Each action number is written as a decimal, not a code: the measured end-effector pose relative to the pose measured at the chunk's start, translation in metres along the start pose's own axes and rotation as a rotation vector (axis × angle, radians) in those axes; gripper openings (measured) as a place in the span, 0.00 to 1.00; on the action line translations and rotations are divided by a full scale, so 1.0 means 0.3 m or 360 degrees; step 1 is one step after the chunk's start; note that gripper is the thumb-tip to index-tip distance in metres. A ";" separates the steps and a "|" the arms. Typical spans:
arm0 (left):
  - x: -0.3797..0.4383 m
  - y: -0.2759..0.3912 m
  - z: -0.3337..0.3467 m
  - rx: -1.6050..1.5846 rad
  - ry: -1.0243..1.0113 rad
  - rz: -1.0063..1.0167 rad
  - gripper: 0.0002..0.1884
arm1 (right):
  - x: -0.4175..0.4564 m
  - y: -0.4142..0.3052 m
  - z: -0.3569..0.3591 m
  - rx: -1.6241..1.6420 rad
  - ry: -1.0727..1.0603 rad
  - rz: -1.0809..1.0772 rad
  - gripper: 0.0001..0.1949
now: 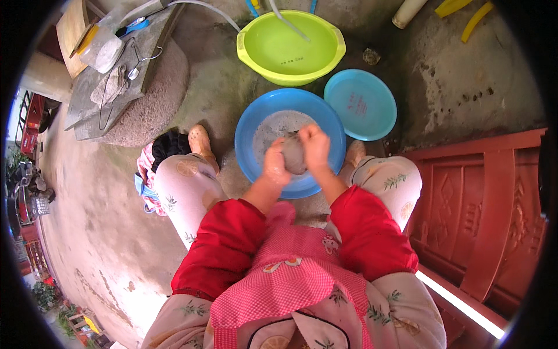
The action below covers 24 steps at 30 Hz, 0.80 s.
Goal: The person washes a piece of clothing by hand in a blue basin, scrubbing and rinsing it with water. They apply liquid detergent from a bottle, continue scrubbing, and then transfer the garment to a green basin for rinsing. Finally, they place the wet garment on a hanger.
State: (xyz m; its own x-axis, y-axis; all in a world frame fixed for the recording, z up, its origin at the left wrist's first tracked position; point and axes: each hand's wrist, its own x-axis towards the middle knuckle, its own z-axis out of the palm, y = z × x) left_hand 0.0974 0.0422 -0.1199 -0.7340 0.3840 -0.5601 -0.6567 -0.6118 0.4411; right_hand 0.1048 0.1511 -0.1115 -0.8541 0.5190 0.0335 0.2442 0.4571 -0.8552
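Note:
A blue plastic basin (246,144) with cloudy, sudsy water stands on the floor between my feet. Over it, a wet grey cloth (293,155) is bunched between my two hands. My left hand (275,162) grips its left side, and my right hand (314,144) holds its upper right edge. Just behind stands a lime-green basin (244,46) of water with a pale hose (290,24) hanging into it. A smaller turquoise basin (379,104) touches the blue one at the right.
On the left, a stone slab (150,65) bears a clear plastic container (102,48), a wire hanger (104,102) and a greyish cloth or stone-like lump (109,85). Pink and black clothes (150,174) lie by my left leg. A red panelled door (475,209) stands at the right.

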 end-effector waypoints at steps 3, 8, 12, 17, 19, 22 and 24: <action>0.085 0.023 -0.143 0.0030 -0.0631 0.0408 0.12 | -0.209 -0.201 0.011 0.0221 -0.0125 -0.0702 0.10; -0.022 0.012 0.019 -0.0201 -0.0283 -0.0194 0.13 | 0.088 0.109 -0.015 -0.0038 0.0007 0.0218 0.10; -0.032 0.073 0.050 0.0018 -0.0414 -0.0051 0.15 | 0.073 0.093 -0.021 0.0913 -0.0332 0.0688 0.14; -0.067 0.158 0.110 -0.0193 -0.0540 -0.0114 0.19 | 0.025 -0.130 -0.100 0.1669 -0.0635 0.0679 0.17; -0.090 0.168 0.136 -0.0131 -0.0374 -0.0065 0.21 | 0.030 -0.163 -0.115 0.0972 -0.0420 0.0154 0.16; -0.159 0.200 0.191 -0.0199 -0.0392 -0.0591 0.25 | 0.010 -0.236 -0.154 0.0146 -0.0090 -0.0851 0.16; -0.179 0.223 0.224 -0.0321 -0.0691 -0.0390 0.25 | -0.010 -0.315 -0.186 -0.0216 -0.0094 -0.1390 0.17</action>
State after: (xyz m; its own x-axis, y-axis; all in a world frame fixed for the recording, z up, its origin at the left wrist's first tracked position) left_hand 0.0813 0.0272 -0.0130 -0.5957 0.7567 -0.2692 -0.8027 -0.5726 0.1667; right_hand 0.1099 0.1467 -0.0019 -0.7823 -0.0920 0.6161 -0.4574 0.7562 -0.4679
